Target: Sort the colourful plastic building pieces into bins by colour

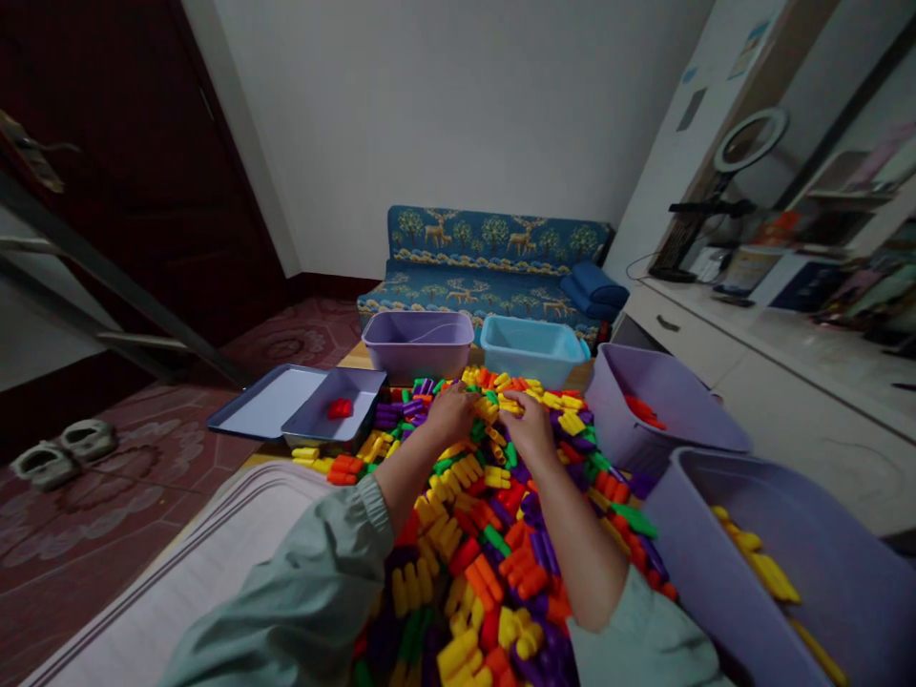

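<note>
A large heap of plastic building blocks (pixel 493 539) in yellow, red, orange, green and purple covers the table. They look like short rounded tubes, many joined side by side. At the far part of the heap, my left hand (pixel 453 414) has its fingers closed on a yellow building block (pixel 487 408). Close on its right, my right hand (pixel 532 427) pinches another yellow building block (pixel 510 405) between thumb and fingers. I cannot tell whether the two pieces are joined. Fingertips of both hands are partly hidden.
A purple bin (pixel 417 358) and a light blue bin (pixel 533 363) stand behind the heap. On the right are a purple bin with red blocks (pixel 608 420) and one with yellow blocks (pixel 673 525). An open tin (pixel 322 420) holds a red block. A patterned sofa (pixel 493 253) is beyond.
</note>
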`<control>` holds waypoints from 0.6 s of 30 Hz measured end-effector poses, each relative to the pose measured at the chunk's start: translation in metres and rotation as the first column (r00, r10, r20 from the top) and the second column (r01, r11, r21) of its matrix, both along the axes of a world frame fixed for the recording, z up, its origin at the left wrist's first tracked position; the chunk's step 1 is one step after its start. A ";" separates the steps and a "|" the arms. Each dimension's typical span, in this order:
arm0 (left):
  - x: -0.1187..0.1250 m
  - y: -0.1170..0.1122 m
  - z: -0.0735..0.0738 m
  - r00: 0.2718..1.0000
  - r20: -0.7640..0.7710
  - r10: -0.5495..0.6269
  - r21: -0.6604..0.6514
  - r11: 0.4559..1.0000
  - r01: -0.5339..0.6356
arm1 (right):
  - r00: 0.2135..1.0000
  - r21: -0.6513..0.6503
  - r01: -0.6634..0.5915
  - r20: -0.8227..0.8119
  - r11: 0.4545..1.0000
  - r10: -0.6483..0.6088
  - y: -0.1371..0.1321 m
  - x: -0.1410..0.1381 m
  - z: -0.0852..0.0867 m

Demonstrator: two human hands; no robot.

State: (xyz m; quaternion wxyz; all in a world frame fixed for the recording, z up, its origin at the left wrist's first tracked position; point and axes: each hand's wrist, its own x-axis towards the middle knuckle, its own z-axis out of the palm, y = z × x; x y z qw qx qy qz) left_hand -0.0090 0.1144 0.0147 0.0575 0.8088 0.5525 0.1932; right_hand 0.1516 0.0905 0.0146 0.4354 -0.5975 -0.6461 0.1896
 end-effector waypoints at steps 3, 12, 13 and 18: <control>-0.001 -0.010 -0.004 1.000 0.025 0.001 0.008 1.000 -0.002 | 0.983 -0.031 -0.072 0.168 0.997 0.077 0.003 -0.002 0.003; -0.004 -0.055 -0.002 0.970 0.242 -0.009 -0.028 0.999 0.016 | 0.933 -0.136 -0.167 0.299 0.977 0.201 -0.027 -0.016 0.001; -0.004 -0.060 -0.003 0.963 0.269 -0.014 -0.015 1.000 0.019 | 0.931 -0.140 -0.174 0.299 0.975 0.209 -0.031 -0.016 0.001; -0.010 -0.078 -0.002 0.916 0.400 -0.020 0.019 1.000 0.014 | 0.935 -0.156 -0.214 0.255 0.964 0.248 -0.046 -0.009 0.001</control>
